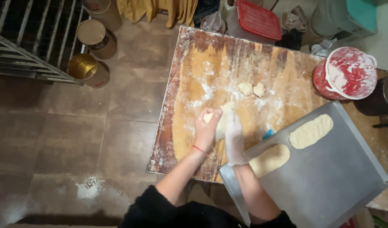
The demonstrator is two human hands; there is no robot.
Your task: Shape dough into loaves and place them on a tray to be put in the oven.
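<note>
On floured wood table (202, 71) | brown tile floor (75, 135) | tray (329, 181) rt

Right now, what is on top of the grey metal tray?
Two flattened oblong dough pieces lie on the grey tray. The right hand and forearm cover the near end of one piece; the table under the tray is hidden.

A floured wooden table (202, 67) is mostly bare on its far-left half, leaving open passage there. Two small dough lumps (252, 89) sit mid-table. A grey metal baking tray (325, 185) holding two flattened oval dough pieces (311, 131) blocks the near right. A flour-dusted red lidded bucket (344, 74) blocks the far-right corner.
</note>
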